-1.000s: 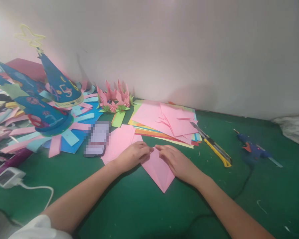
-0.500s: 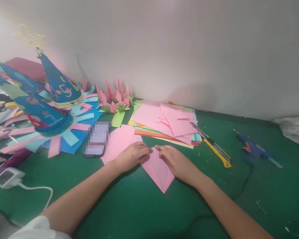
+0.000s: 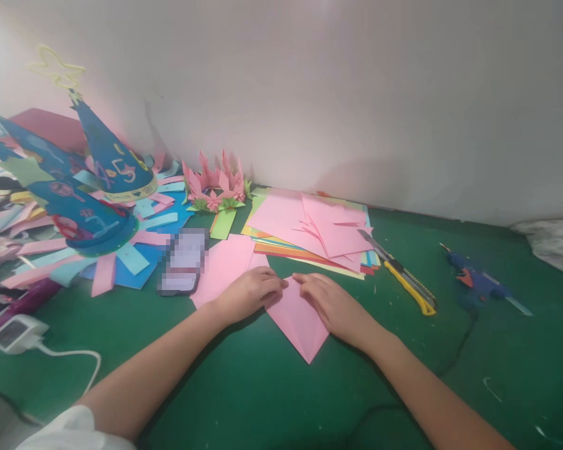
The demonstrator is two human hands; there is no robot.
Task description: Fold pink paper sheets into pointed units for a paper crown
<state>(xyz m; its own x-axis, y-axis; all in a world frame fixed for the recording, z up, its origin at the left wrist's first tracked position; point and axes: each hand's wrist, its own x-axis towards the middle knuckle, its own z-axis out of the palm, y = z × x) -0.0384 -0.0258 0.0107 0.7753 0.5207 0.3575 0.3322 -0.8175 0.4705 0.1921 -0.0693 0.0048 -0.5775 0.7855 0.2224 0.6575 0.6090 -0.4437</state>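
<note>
Grip of the left hand (image 3: 251,292): narrow, fingers curled together, tips closed on the top corner of the folded pink paper (image 3: 304,331). Grip of the right hand (image 3: 335,306): likewise narrow, thumb and forefinger pinching close to the same corner, remaining fingers lying over the right side of the sheet. The fingertips of the two hands are just apart.

Position of workpiece: on the green tabletop (image 3: 263,394), between the hands, one corner pointing toward the person. Crease lines run up from that corner. Upper edges partly hidden by the fingers.

Surroundings: loose pink sheets (image 3: 225,265) extend left, beyond the left hand, beside a phone (image 3: 185,259) whose screen is pixelated. Past the hands lies a stack of coloured paper (image 3: 281,215), pink on top, yellow, orange and blue edges showing below. Yellow-handled utility knife (image 3: 406,284) at the right of the stack, tip end against it. Blue glue gun (image 3: 481,284) farther right, well apart from the hands. Pink and green paper crown (image 3: 216,187) near the wall (image 3: 403,94); blue cone hats (image 3: 112,153) with pink and light-blue strips at far left. White adapter (image 3: 19,333) with cable at the near left.
</note>
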